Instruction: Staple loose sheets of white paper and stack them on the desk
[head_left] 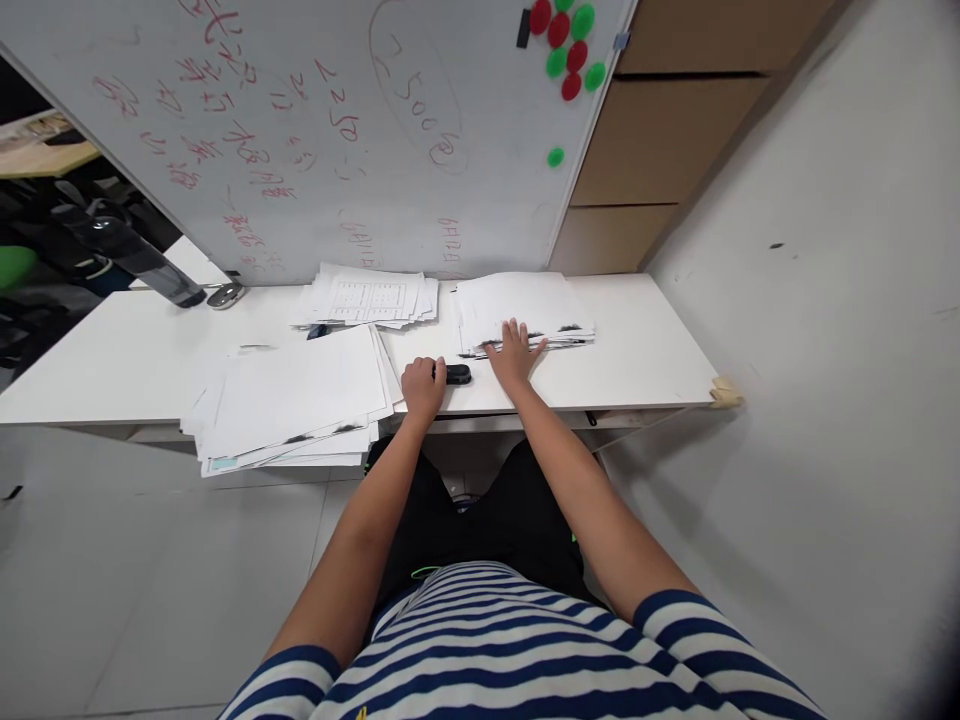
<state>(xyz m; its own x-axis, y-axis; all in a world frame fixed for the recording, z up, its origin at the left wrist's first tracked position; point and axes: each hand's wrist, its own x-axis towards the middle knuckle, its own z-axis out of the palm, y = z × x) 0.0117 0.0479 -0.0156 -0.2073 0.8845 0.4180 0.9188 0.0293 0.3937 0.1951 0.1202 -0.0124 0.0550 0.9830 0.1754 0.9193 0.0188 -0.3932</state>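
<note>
My left hand point(424, 388) is closed around one end of a black stapler point(458, 374), which rests on the white table near its front edge. Fingers spread, my right hand point(514, 357) presses on the near edge of a stack of paper point(521, 303) at the back right. To the left of my hands lies a larger, loosely fanned stack of paper point(292, 385), which overhangs the front edge. Behind it is a pile of printed sheets point(371, 297) with a table on the top page.
A whiteboard point(300, 130) with red handwriting and round magnets stands behind the table point(637, 350). At the back left are a dark water bottle point(142, 255) and a computer mouse point(226, 295). Cardboard boxes point(664, 140) are stacked beyond the board, and a wall point(847, 300) bounds the right side.
</note>
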